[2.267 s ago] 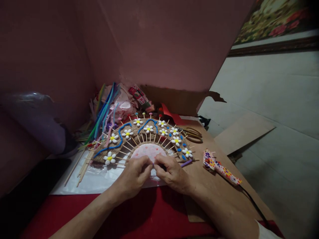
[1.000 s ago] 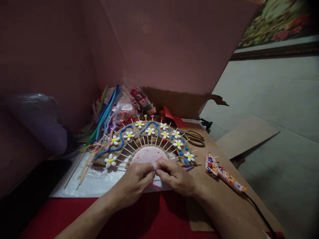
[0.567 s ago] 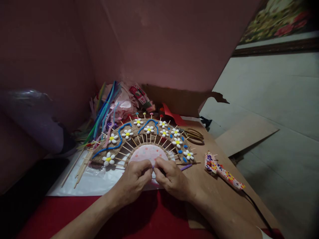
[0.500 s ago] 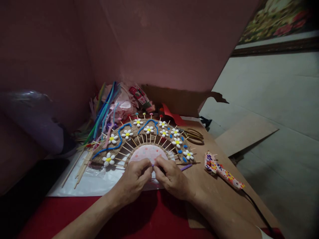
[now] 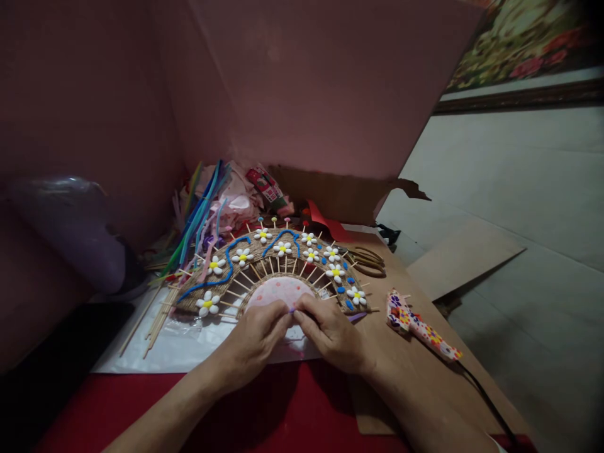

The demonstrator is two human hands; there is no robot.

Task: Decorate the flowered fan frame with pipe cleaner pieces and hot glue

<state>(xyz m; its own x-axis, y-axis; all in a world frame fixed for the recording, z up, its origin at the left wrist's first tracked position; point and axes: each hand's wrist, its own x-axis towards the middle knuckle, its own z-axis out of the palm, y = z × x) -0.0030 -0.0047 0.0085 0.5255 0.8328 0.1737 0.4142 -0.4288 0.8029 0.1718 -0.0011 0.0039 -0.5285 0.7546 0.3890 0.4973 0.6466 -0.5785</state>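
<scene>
A half-round woven twine fan (image 5: 221,286) lies on the table, with wooden sticks as spokes, white flowers, a blue wavy line and blue dots. Its centre is a pink half disc (image 5: 278,292). My left hand (image 5: 257,336) and my right hand (image 5: 330,333) meet just in front of that disc. Both pinch a tiny purple piece (image 5: 292,311) between their fingertips. A short purple strip (image 5: 357,316) lies beside my right hand at the fan's right end.
A flower-patterned glue gun (image 5: 419,327) with a black cord lies at the right. Brown scissors (image 5: 368,259) sit behind the fan. Coloured pipe cleaners (image 5: 201,211), loose sticks (image 5: 151,324) and pink scraps crowd the back left. White plastic sheet (image 5: 174,349), red cloth (image 5: 264,409) and brown cardboard (image 5: 406,371) cover the table.
Both hands stay pinched together on the tiny purple piece in front of the pink disc, with only small finger shifts. The view wobbles slightly.
</scene>
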